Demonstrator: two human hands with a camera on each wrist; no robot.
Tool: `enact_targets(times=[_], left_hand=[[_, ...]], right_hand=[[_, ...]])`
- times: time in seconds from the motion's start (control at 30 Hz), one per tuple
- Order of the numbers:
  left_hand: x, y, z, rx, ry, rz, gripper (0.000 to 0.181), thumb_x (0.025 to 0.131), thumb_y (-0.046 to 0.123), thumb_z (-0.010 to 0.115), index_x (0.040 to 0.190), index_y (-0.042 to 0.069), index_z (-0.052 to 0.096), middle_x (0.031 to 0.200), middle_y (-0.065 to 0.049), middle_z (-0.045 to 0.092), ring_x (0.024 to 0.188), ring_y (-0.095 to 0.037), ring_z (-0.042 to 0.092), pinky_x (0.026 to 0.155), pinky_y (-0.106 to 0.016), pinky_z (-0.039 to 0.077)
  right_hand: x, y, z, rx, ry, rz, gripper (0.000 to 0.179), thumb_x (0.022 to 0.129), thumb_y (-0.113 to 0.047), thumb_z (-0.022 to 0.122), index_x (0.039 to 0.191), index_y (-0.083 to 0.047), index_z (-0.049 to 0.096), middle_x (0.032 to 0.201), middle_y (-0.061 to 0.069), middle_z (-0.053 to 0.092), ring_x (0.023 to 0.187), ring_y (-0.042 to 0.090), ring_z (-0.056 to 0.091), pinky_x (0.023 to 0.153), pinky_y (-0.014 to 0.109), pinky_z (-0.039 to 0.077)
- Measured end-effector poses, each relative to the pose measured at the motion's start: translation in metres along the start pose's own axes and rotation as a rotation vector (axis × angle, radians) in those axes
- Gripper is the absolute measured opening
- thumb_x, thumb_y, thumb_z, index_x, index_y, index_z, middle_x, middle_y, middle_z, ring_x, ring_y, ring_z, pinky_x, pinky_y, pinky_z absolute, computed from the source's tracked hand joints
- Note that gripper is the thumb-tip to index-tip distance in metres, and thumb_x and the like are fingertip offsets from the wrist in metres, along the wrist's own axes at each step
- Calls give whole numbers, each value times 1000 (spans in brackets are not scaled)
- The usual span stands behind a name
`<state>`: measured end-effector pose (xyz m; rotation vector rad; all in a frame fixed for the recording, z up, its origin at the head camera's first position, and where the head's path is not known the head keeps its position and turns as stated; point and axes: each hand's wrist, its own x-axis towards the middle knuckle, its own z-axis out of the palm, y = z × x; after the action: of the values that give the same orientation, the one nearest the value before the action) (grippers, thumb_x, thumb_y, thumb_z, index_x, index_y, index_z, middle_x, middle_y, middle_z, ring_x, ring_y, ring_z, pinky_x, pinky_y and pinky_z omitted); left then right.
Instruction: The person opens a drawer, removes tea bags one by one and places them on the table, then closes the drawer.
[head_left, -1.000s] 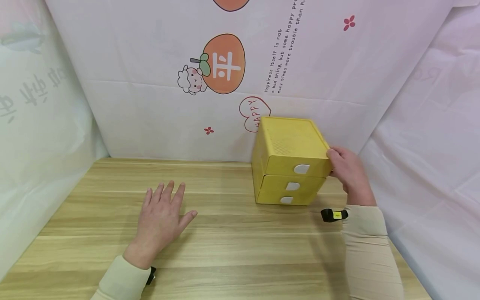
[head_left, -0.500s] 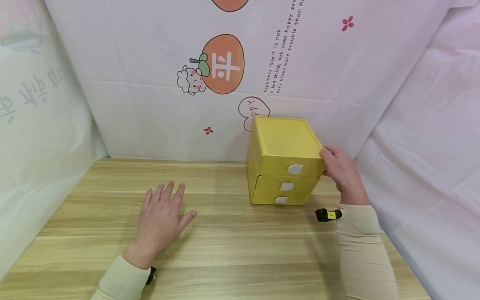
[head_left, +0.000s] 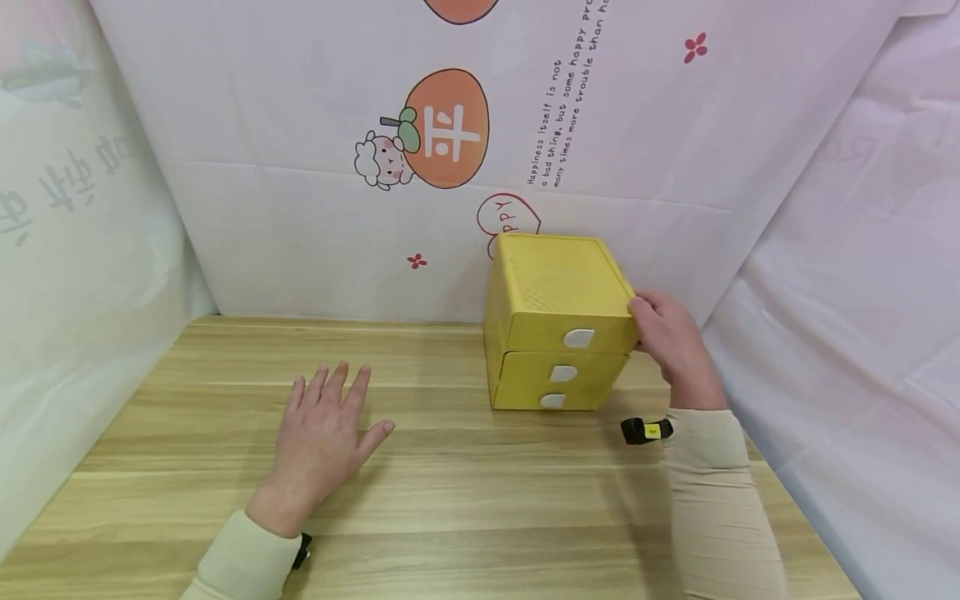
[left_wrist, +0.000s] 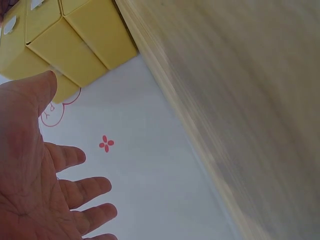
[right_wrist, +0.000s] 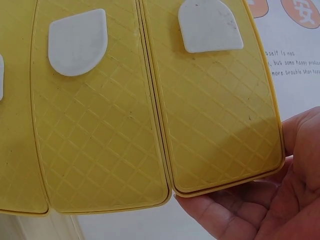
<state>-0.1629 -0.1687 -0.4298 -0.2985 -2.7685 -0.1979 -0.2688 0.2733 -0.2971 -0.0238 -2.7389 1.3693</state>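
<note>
White printed sheets [head_left: 300,242] are hung behind and beside a wood-grain tabletop [head_left: 420,517], and near the rear sheet a yellow three-drawer box [head_left: 540,333] is stood upright, right of the middle, its front turned toward the wearer. By its upper right front corner the box is gripped in the right hand [head_left: 675,337]: the thumb is laid on the top edge, while the fingers [right_wrist: 220,212] are curled against the side, as shown in the right wrist view. This corner is presumably chosen because top and side can be pinched together there without the drawers [head_left: 528,371] being touched. All three drawers appear closed, so whether anything is kept in them cannot be told; each is fitted with a white pull tab [head_left: 579,338], and none is held. Well apart from the box, the left hand [head_left: 322,433] is held palm down with its fingers spread and nothing grasped; whether the tabletop is touched by it cannot be told. It seems to be left idle, one hand apparently being enough.
</note>
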Motion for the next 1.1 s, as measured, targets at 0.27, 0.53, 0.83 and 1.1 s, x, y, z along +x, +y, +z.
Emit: enact_targets(times=[0.27,0.53,0.83,1.1], left_hand=[[1,0,0,0,1,2,83,98,64,58,157,7,46,154,-29,48,146,-52,39,121,-69,21],[1,0,0,6,3,0,83,98,64,58,157,7,46,154,-29,49,145,-52,39,121,-69,22],[1,0,0,6,-1,-1,83,98,65,57,157,7,46,155,-29,48,146,-52,39,121,-69,21],[1,1,0,4,-11,-6,83,98,65,57,157,8,45,156,-28,47,146,-52,38,121,-69,21]], right_hand=[[1,-3,5,-3,-8,-18,60,108,-39,32,157,-8,47,149,19,52,124,33,56,96,49,57],[-1,-7,11,9,-13,-20,59,108,-39,33,156,-9,48,145,19,55,121,33,57,94,49,57],[-2,-13,18,16,-39,-21,58,108,-39,32,156,-10,49,141,18,57,119,33,58,98,53,56],[-3,-18,25,9,-43,-22,58,108,-39,33,158,-11,47,144,17,56,121,34,58,98,53,56]])
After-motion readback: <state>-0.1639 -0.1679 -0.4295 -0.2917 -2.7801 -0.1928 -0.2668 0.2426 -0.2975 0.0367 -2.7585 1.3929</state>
